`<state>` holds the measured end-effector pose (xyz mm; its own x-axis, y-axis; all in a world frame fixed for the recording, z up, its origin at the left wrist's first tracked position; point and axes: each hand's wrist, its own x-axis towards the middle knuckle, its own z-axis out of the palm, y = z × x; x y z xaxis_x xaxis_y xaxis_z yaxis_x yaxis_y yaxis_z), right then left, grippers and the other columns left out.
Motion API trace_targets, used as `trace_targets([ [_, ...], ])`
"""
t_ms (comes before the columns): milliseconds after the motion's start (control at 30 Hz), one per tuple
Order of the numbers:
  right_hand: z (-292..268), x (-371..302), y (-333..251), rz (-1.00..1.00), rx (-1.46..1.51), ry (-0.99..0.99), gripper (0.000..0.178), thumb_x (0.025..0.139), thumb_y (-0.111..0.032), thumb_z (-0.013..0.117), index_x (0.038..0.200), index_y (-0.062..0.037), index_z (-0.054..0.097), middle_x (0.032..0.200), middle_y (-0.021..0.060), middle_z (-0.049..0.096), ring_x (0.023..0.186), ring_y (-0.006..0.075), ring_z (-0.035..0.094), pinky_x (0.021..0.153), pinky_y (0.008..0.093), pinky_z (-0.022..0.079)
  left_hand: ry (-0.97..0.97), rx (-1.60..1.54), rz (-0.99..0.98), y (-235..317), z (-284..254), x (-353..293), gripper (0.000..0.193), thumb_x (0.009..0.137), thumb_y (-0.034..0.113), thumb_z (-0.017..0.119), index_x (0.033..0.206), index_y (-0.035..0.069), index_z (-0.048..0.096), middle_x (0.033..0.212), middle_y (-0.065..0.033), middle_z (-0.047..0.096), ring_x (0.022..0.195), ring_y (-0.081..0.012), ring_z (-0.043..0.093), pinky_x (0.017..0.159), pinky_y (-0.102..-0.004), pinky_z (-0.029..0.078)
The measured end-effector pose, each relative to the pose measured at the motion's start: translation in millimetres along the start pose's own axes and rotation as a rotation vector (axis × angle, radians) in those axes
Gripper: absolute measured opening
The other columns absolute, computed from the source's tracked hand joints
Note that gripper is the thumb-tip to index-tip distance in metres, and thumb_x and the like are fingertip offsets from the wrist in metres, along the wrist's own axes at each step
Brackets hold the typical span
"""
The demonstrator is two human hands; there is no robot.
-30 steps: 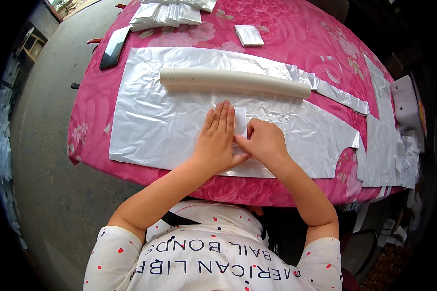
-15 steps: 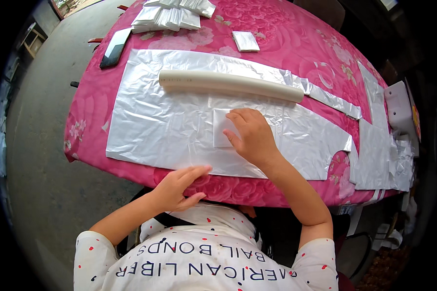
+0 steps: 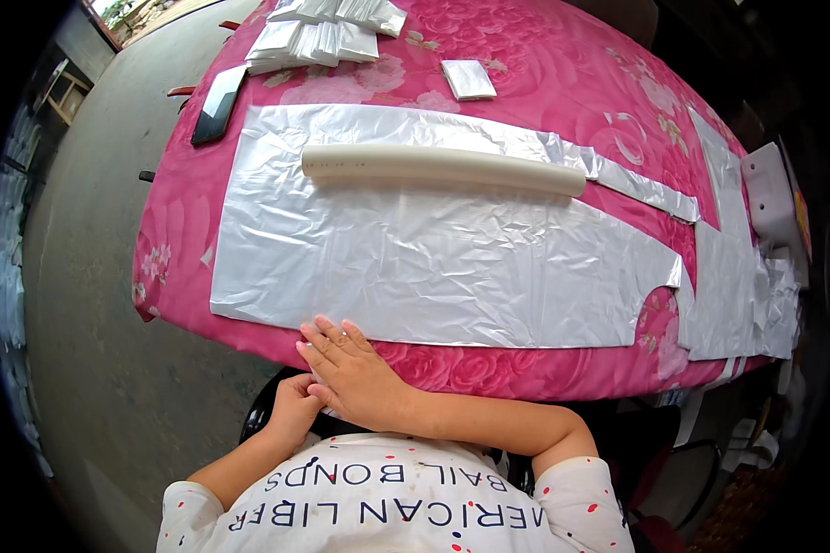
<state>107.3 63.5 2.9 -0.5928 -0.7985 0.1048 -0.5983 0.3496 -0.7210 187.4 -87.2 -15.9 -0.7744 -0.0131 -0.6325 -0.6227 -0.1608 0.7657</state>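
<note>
My right hand (image 3: 364, 382) reaches across to the left at the table's near edge. Its fingers are stretched out and slightly apart, the tips near the front edge of a large flat silvery-white plastic bag (image 3: 415, 286). Below and left of it my left hand (image 3: 295, 412) is closed, fingertips pinched together by the right thumb. What the pinch holds is mostly covered by the right hand; only a sliver of white shows there. A cream-coloured plastic pipe (image 3: 443, 170) lies across the far part of the bag.
The table wears a pink floral cloth (image 3: 563, 46). At the back left are a pile of folded plastic bags (image 3: 318, 41) and a phone (image 3: 219, 106). One folded bag (image 3: 468, 80) lies beyond the pipe. More plastic sheets (image 3: 729, 295) and a white plastic holder (image 3: 767, 194) sit at the right.
The right hand has left the bag's middle and come down left beside the left hand. The small folded square that lay under it no longer shows there. The left hand has drawn back and closed.
</note>
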Motion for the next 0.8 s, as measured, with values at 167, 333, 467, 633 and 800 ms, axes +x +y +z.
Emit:
trace_targets([
  [167,-52.7,0.3,-4.9,-0.187,-0.116,0.076,0.028,0.08,-0.023,0.059,0.103,-0.0079,0.061,0.132,0.0153,0.043,0.131,0.0293,0.029,0.108,0.0468,0.017,-0.093,0.7,0.391,53.4,15.9,-13.7,0.012,0.071,0.004,0.066,0.082,0.001,0.065,0.072,-0.0086,0.065,0.061,-0.0142,0.063,0.056,-0.0247,0.049],
  [333,-103.7,-1.1,11.2,-0.193,-0.286,-0.03,0.011,0.073,-0.017,0.067,0.072,-0.0075,0.061,0.108,0.0074,0.059,0.118,0.0258,0.044,0.101,0.0452,0.03,-0.073,0.895,0.888,85.2,29.1,-5.8,0.016,0.065,0.004,0.07,0.08,0.003,0.065,0.072,-0.0104,0.064,0.06,-0.021,0.064,0.052,-0.0282,0.05],
  [467,-149.1,15.3,42.5,-0.111,-0.007,0.06,0.01,0.073,-0.012,0.069,0.075,-0.0071,0.061,0.098,0.0034,0.062,0.104,0.0248,0.054,0.088,0.0375,0.042,0.097,0.87,0.973,97.7,25.4,-0.1,0.038,0.066,0.007,0.071,0.102,0.003,0.06,0.1,-0.0137,0.063,0.083,-0.0277,0.064,0.07,-0.0332,0.052],
  [633,-212.8,59.0,113.6,0.141,0.069,0.528,0.016,0.08,-0.017,0.065,0.085,-0.0015,0.064,0.082,0.0091,0.063,0.081,0.021,0.058,0.073,0.0315,0.044,0.053,0.83,0.974,92.6,19.2,5.5,0.039,0.067,0.006,0.07,0.104,0.003,0.059,0.106,-0.014,0.062,0.09,-0.0283,0.062,0.075,-0.0336,0.052],
  [800,-263.2,100.3,217.1,0.417,0.137,0.668,0.021,0.082,-0.021,0.063,0.088,-0.0003,0.065,0.075,0.0067,0.065,0.068,0.0137,0.059,0.064,0.0273,0.045,-0.073,0.743,0.904,91.7,21.5,6.4,0.035,0.068,0.003,0.068,0.102,0.003,0.06,0.102,-0.0138,0.063,0.087,-0.0275,0.063,0.073,-0.0324,0.052],
])
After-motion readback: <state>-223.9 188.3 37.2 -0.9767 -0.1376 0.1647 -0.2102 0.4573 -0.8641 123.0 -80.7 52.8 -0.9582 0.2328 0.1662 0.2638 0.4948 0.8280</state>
